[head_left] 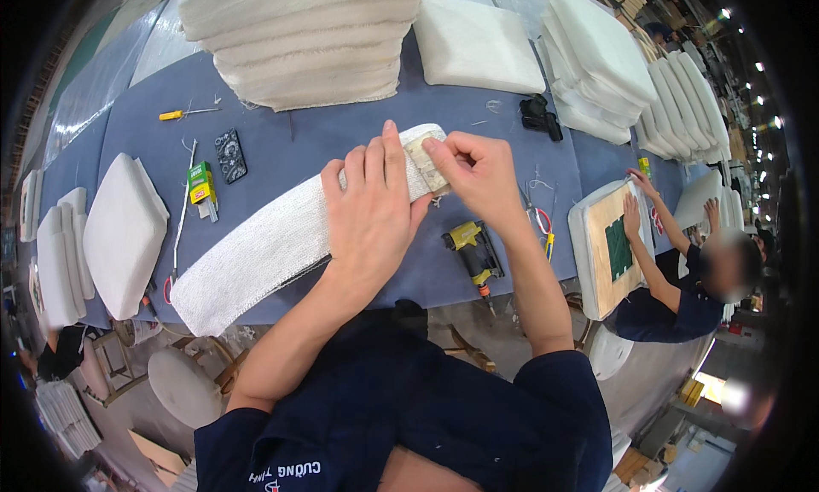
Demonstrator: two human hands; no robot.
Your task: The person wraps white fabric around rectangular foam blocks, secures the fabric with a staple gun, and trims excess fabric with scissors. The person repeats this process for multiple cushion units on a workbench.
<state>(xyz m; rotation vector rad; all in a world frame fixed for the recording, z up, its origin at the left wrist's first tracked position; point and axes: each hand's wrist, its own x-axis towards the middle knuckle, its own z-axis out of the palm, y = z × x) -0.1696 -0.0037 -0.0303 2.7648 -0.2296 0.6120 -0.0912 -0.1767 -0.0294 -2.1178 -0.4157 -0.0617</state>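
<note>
A long, slightly curved panel (pixel 256 249) covered in white woven fabric slants across the table before me, its lower left end near the front edge. My left hand (pixel 368 203) lies over its upper half, fingers stretched out and thumb spread along the lower edge. At the panel's upper right end, my right hand (pixel 485 169) is closed in a pinch on the fabric edge, beside a beige patch (pixel 426 157) where the white cover does not reach. A yellow and black staple gun (pixel 471 251) lies just below my right hand.
Stacked white cushions (pixel 299 40) stand at the back, with more (pixel 597 57) at far right. Left of the panel lie a yellow screwdriver (pixel 173 115), a patterned phone (pixel 230 156) and a green-yellow box (pixel 201 183). Scissors (pixel 546 227) lie at right. A co-worker (pixel 682 270) handles a wood-backed cushion (pixel 597 253).
</note>
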